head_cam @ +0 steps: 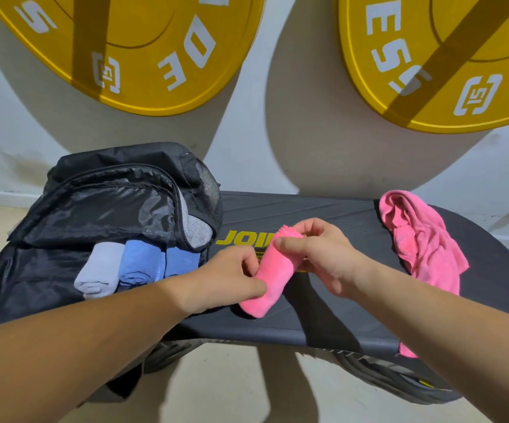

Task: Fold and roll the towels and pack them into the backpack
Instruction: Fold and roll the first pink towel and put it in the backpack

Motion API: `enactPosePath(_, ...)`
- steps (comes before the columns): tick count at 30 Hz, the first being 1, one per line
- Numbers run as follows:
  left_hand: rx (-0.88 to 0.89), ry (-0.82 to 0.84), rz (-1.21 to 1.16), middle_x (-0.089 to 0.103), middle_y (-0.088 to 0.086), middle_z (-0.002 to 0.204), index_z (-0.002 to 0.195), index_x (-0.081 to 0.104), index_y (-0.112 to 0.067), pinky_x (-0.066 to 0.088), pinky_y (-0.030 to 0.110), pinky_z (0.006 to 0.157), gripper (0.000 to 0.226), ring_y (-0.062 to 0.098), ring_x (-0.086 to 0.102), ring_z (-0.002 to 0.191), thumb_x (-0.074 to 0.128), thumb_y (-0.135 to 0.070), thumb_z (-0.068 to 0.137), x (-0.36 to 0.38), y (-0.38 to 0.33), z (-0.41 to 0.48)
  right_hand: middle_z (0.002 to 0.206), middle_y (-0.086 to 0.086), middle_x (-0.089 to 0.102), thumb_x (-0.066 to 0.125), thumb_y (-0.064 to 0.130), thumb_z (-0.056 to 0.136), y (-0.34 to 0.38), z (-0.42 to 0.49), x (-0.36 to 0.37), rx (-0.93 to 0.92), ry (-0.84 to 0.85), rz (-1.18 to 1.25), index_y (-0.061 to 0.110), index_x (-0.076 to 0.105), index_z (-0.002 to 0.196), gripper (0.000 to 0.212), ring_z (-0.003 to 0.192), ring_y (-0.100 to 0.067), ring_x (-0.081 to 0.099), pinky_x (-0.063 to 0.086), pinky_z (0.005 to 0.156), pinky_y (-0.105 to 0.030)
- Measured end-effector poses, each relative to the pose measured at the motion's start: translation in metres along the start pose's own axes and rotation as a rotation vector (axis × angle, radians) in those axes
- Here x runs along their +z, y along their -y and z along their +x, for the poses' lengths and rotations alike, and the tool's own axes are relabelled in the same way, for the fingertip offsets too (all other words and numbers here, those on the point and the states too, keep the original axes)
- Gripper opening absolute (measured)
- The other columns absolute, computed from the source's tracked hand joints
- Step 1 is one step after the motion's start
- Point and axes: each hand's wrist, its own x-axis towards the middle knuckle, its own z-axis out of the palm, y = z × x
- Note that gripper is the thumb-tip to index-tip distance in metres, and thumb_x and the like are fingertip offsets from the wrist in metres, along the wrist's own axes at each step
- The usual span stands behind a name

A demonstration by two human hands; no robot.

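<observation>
Our left hand (229,279) pinching the near end of the rolled pink towel (273,270), our right hand (323,254) gripping its far end, over the tabletop (338,319) — open backpack (116,196) just left, three rolled towels (138,264) inside, loose pink towel (418,242) at right.

single head-worn wide-angle view, facing forward and down, close over a dark grey padded bench top (302,319), pale wall (9,117) at 12 o'clock

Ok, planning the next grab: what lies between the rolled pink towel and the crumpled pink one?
Head view: the right hand, gripping the rolled pink towel, then bare black bench top up to the crumpled pink towel.
</observation>
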Motion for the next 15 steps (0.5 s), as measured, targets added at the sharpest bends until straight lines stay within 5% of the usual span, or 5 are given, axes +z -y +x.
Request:
enactPosePath(4, -0.039, 0.019, -0.279, 0.052, 0.002, 0.066, 0.067, 0.058, -0.018, 0.034, 0.029, 0.061, 0.023, 0.018, 0.047, 0.065, 0.074, -0.016, 0.050, -0.023, -0.037, -0.015, 0.088, -0.013, 0.069, 0.082, 0.009, 0.078, 0.028, -0.014, 0.010, -0.045, -0.078, 0.102, 0.011, 0.061, 0.099, 0.029, 0.073, -0.026, 0.068, 0.055, 0.059, -0.035)
enactPosePath(8, -0.080, 0.039, -0.622, 0.056, 0.007, 0.066, 0.073, 0.058, -0.015, 0.045, 0.024, 0.048, 0.021, 0.018, 0.053, 0.057, 0.074, -0.002, 0.070, -0.047, -0.056, -0.050, 0.092, -0.019, 0.071, 0.082, 0.010, 0.081, 0.060, -0.033, 0.031, -0.057, -0.100, 0.170, 0.002, 0.063, 0.110, 0.035, 0.065, -0.023, 0.071, 0.057, 0.056, -0.034)
enactPosePath(15, -0.106, -0.055, -0.894, 0.052, 0.007, 0.066, 0.076, 0.054, -0.012, 0.038, 0.025, 0.051, 0.021, 0.016, 0.049, 0.059, 0.073, -0.003, 0.074, -0.096, -0.031, -0.128, 0.107, -0.024, 0.074, 0.081, 0.020, 0.085, 0.070, -0.057, 0.120, -0.058, 0.016, 0.093, 0.001, 0.065, 0.114, 0.038, 0.086, -0.033, 0.073, 0.063, 0.073, -0.042)
